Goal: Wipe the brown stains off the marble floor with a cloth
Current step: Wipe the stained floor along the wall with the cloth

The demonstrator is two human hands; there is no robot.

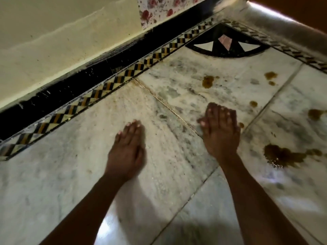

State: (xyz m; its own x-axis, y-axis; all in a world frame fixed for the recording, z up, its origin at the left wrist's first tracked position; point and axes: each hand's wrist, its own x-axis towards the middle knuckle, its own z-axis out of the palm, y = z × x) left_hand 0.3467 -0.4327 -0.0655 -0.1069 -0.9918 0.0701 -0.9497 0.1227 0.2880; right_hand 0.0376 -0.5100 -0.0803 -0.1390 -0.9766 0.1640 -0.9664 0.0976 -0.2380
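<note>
Grip, left hand (126,149): fingers are lying straight and close together, palm down over the marble floor (74,174); nothing is being held. Whether the palm is actually touching the floor cannot be told.
Grip, right hand (219,131): fingers are lying straight and slightly spread, palm down, holding nothing; the outline is blurring.
Cloth: none is showing anywhere in view; neither hand is carrying one.
Stains, location: brown stains are sitting to the right of and beyond the right hand. The largest puddle (283,155) is lying near the right wrist; a second blot (208,81) is lying further off toward the corner inlay (226,45); a pair of spots (270,76) and another patch (316,114) are lying near the right edge.
Stains, condition: the largest puddle is glistening, so it is probably wet.
Progress: judged as not yet started; every visible stain is looking whole and unsmeared.
Step in hand: fetching a cloth comes first, judging by the bare hands.
Method advised: blotting the wet puddle before rubbing; working from each stain's edge inward; folding to a clean face between stains.
Risk: dragging liquid into the floor joints (177,112) or toward the chequered border (99,91), where it is harder to lift.
</note>
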